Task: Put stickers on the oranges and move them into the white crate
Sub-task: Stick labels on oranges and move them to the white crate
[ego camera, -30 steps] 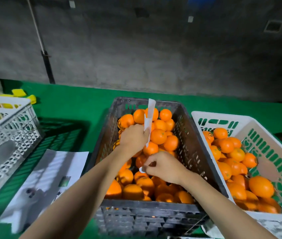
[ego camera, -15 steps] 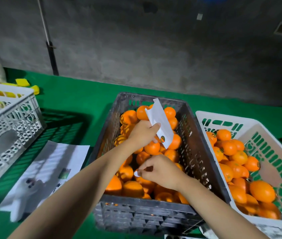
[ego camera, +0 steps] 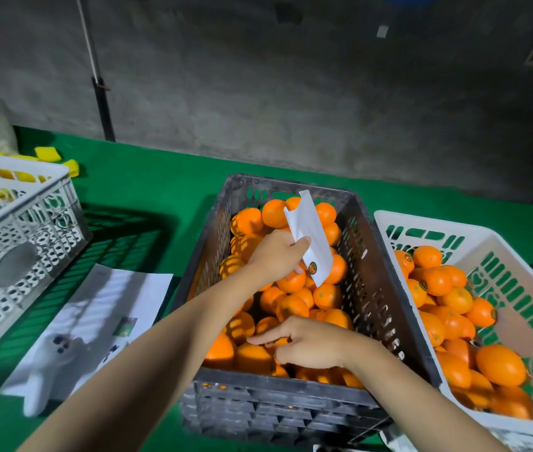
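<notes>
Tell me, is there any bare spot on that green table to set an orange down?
Yes: the green table is bare behind the dark crate, up to the wall, and between it and the grey crate. Crowded: papers at front left, and the white crate sits tight beside the dark one.

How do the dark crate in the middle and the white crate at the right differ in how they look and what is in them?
The dark crate is grey-black; the white crate is white, green showing through its slots. Both hands are in the dark crate, none in the white crate. Several oranges in the white crate show round stickers; the oranges in the dark crate show none. Both are slotted plastic crates holding oranges on the green table.
</notes>
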The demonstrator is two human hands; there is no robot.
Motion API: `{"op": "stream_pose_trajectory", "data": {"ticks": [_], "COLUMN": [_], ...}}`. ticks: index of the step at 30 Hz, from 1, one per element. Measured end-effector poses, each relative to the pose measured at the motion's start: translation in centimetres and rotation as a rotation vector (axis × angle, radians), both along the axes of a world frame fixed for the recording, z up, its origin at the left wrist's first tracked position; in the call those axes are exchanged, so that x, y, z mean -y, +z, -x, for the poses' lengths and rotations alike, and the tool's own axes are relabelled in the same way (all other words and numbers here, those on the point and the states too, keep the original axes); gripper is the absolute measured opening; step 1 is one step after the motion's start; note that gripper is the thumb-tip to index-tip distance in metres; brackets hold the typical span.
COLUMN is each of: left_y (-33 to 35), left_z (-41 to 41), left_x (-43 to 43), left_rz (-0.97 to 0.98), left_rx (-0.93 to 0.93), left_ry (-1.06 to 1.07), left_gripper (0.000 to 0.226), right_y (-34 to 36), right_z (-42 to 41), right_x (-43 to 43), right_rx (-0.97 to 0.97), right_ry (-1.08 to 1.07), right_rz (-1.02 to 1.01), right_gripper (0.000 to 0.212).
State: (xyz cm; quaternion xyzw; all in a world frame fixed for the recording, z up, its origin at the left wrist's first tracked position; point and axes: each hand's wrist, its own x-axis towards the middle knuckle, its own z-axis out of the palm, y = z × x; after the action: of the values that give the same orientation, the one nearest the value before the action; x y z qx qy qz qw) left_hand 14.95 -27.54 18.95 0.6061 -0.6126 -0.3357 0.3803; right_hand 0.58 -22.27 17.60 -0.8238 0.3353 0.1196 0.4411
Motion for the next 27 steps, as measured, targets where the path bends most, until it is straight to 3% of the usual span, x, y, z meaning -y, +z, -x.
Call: {"op": "stream_pose_trajectory", "data": {"ticks": [8, 12, 16, 18, 20, 24, 27], "left_y": [0.0, 0.0, -0.1, -0.1, 0.0, 0.7, 1.2], "left_z": [0.2, 0.2, 0.3, 0.3, 0.3, 0.6, 0.2], "left_x": [-0.1, -0.1, -0.1, 0.0, 0.4, 0.6, 0.6], "left_rz": [-0.037, -0.026, -0.022, -0.042, -0.074, -0.085, -0.014], "left_rx": [0.035, 0.015, -0.053, -0.129, -0.212, -0.439, -0.629], "left_ry": [-0.015, -0.013, -0.003, 0.02, 0.078, 0.23, 0.323], "left_gripper": [0.044, 0.043, 0.041, 0.035, 0.032, 0.022, 0.021], "right_y": [-0.1, -0.5, -1.1, -1.0, -1.0, -1.4, -0.8], "right_z": [-0.5, -0.7, -1.4, -1.4, -1.0, 0.5, 1.6], "right_x": [-0.2, 0.1, 0.5, 0.6, 1.0, 3.1, 4.5], "right_rx": [-0.256, -0.26, -0.179, -0.087, 0.019, 0.209, 0.325], "right_ry": [0.202, 0.106, 0.086, 0.044, -0.099, -0.565, -1.025], "right_rz": [0.067, 0.027, 0.043, 0.021, 0.07, 0.228, 0.125], "right_gripper": [0.068, 0.082, 0.073, 0.054, 0.031, 0.043, 0.042]}}
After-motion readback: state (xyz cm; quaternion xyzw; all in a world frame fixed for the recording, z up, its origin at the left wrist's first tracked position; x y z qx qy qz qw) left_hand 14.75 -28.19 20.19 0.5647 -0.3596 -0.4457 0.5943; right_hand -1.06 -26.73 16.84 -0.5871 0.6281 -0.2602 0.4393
